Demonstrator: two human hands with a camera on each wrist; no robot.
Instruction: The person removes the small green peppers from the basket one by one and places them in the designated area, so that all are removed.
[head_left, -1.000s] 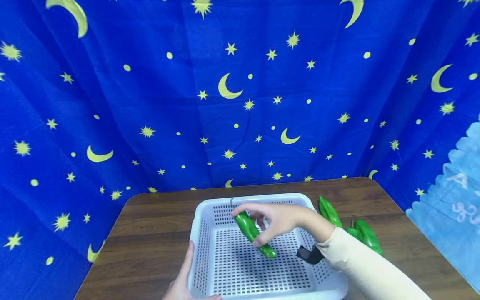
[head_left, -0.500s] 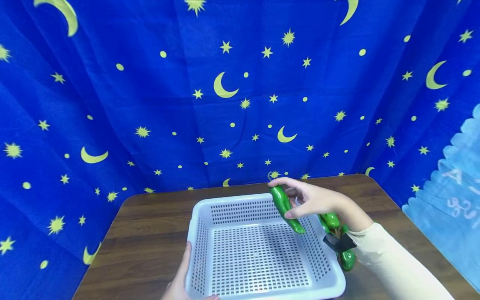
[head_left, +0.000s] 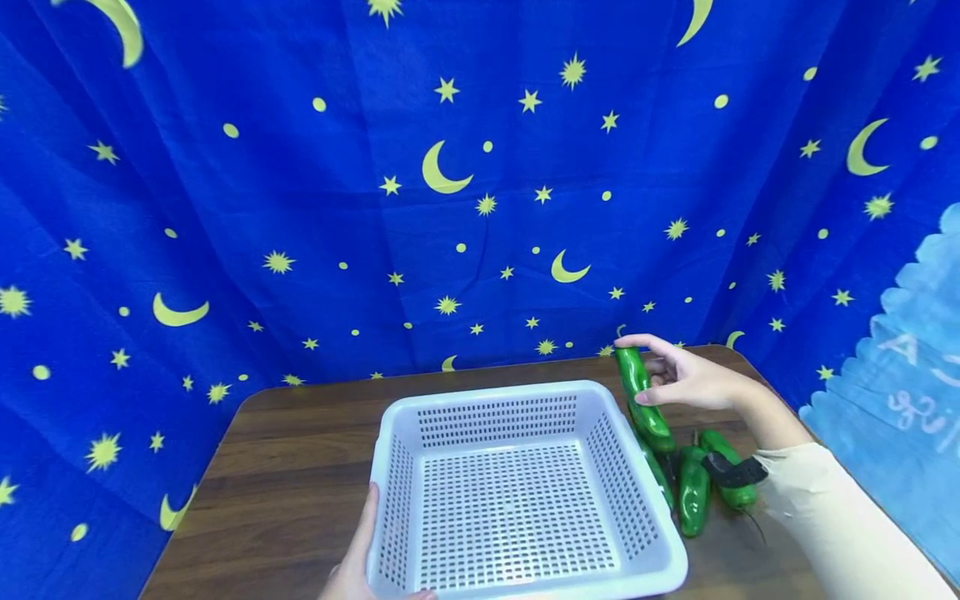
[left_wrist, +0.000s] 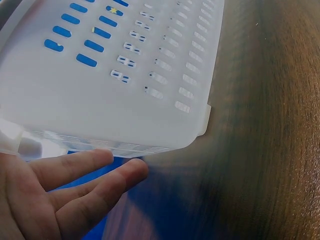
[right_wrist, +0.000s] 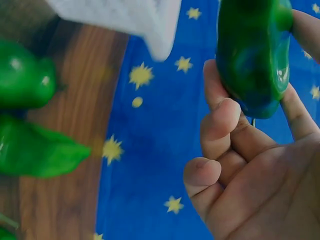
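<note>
In the head view my right hand [head_left: 686, 377] pinches a long green chili pepper [head_left: 633, 379] near its stem end, with the thumb lower on its side. It hangs beyond the right rim of a white perforated plastic basket [head_left: 517, 392]. The right wrist view shows the green chili pepper [right_wrist: 255, 55] between thumb and fingers, its upper part cut off. My left hand [head_left: 356, 554] rests against the basket's near left corner. In the left wrist view the left hand's fingers [left_wrist: 95, 187] lie fairly straight beside the basket wall [left_wrist: 100, 115].
Several more green peppers [head_left: 694, 492] lie on the wooden table [head_left: 300, 467] to the right of the basket, some partly covered by the wrist strap [head_left: 735, 471] and the basket's rim. A blue star-patterned curtain [head_left: 337, 208] stands behind the table.
My right hand has carried the chili pepper from over the basket out past its right rim, above the table. The left hand stays at the basket's corner. The head view has shifted slightly.
</note>
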